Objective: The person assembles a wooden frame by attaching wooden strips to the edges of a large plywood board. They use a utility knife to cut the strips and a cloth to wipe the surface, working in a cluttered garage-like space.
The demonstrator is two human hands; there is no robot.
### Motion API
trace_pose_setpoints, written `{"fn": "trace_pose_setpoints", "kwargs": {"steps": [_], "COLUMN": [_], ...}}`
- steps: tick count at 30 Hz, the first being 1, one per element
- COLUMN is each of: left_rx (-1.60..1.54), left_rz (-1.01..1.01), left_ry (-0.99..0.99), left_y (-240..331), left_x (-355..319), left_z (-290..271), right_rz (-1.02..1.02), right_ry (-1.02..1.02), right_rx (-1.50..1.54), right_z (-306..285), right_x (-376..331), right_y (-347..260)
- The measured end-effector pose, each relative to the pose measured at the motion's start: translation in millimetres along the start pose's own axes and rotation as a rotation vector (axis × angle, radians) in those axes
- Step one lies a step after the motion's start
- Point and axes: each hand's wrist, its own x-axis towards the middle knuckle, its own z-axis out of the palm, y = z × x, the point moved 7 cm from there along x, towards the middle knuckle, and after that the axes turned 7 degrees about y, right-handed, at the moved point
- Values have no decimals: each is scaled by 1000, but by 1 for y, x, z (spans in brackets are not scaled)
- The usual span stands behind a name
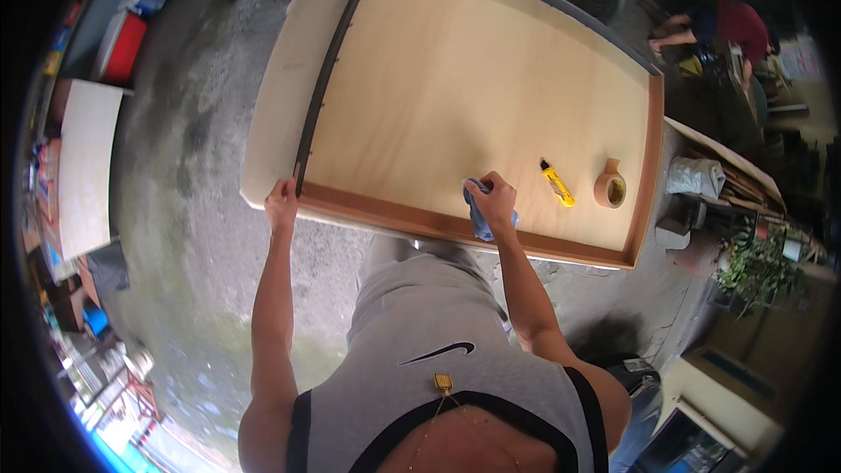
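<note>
Crumpled blue cloth (479, 215) under right hand (493, 200) on smooth plywood panel (455, 79).

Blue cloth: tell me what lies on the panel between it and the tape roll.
One thing: a yellow marker lies on the wooden panel between the blue cloth, under the right hand, and the tape roll.

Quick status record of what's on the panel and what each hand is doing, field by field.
surface: large light plywood panel with a raised brown frame
left hand: left hand grips the panel's near left corner
right hand: right hand presses a blue cloth on the panel by its near edge
loose items: yellow tube and roll of tape, lying apart, right of the cloth
surroundings: concrete floor; another person at far right
</note>
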Motion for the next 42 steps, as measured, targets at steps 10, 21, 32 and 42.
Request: {"fn": "trace_pose_setpoints", "kwargs": {"steps": [10,21,32,42], "left_rx": [129,553,505,472], "left_rz": [-49,49,-119,-1], "left_ry": [-189,-165,-173,-163], "left_y": [-51,14,-13,25], "left_x": [12,10,3,-20], "left_z": [16,9,34,40], "right_rz": [-88,576,574,385], "right_ry": [119,426,569,646], "right_rx": [-35,-438,-382,-236], "right_z": [-49,-223,-217,-201], "right_x": [28,-77,-117,-124], "right_y": [23,267,287,275]}}
